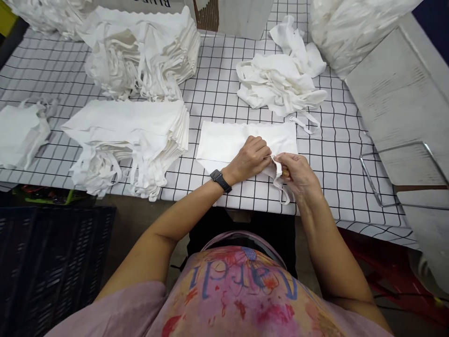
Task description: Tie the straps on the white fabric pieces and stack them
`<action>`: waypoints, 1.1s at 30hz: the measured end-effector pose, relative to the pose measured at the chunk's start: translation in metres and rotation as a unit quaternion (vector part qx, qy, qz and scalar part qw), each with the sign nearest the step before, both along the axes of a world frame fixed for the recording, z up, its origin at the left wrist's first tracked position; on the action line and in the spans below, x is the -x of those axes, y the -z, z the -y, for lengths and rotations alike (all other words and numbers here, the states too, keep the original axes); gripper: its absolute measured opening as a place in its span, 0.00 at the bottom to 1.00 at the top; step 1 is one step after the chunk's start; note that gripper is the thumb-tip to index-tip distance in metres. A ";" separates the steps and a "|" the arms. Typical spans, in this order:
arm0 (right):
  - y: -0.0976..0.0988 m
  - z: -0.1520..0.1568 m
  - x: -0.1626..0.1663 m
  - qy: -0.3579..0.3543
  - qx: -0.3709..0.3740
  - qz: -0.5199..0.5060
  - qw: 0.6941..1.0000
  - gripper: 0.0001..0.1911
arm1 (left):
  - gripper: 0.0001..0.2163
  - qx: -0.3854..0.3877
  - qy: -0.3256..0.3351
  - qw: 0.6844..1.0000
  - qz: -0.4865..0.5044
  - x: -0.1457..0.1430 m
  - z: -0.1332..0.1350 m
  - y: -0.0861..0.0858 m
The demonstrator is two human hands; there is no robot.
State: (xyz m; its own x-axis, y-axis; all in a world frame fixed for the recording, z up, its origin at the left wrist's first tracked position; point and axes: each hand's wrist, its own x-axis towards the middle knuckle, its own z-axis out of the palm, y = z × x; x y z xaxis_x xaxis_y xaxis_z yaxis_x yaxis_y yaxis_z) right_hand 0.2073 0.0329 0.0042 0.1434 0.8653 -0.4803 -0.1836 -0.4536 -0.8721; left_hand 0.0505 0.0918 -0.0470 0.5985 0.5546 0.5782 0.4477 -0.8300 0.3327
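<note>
A white strapped garment (224,142), which looks like a camisole top, lies flat on the table in front of me. My left hand (250,157), with a dark watch on its wrist, rests over the garment, its fingers closed at the lower edge. Close beside it, my right hand (294,169) pinches the white strap (277,169) near where it meets that edge. The strap's loop hangs down over the cloth. My fingertips hide the exact spot between the hands.
Neat stacks of similar white garments stand to the left, one nearer (129,117) and one behind (140,28). A loose heap (277,82) lies beyond my right hand. A box with a metal wire frame (375,178) borders the right side; dark crates (52,262) stand below left.
</note>
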 end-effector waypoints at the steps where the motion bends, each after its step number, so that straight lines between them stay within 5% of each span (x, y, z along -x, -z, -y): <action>1: -0.001 0.000 -0.001 0.009 -0.012 0.009 1.000 0.12 | 0.07 0.007 -0.009 1.000 0.018 0.000 -0.001 0.000; 16: 0.000 0.002 0.012 0.074 -0.025 0.013 0.997 0.13 | 0.08 0.040 0.018 0.997 0.068 0.001 -0.004 0.005; 33: -0.003 0.007 -0.009 -0.028 -0.026 -0.009 0.999 0.15 | 0.09 -0.025 0.005 0.999 0.027 0.002 -0.005 0.004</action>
State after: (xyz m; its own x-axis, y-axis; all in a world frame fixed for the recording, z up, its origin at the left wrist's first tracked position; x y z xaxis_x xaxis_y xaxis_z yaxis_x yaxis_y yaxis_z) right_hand 0.2161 0.0254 0.0077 0.0861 0.8959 -0.4359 -0.1756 -0.4171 -0.8918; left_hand 0.0488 0.0972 -0.0509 0.5713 0.5183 0.6364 0.4212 -0.8506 0.3147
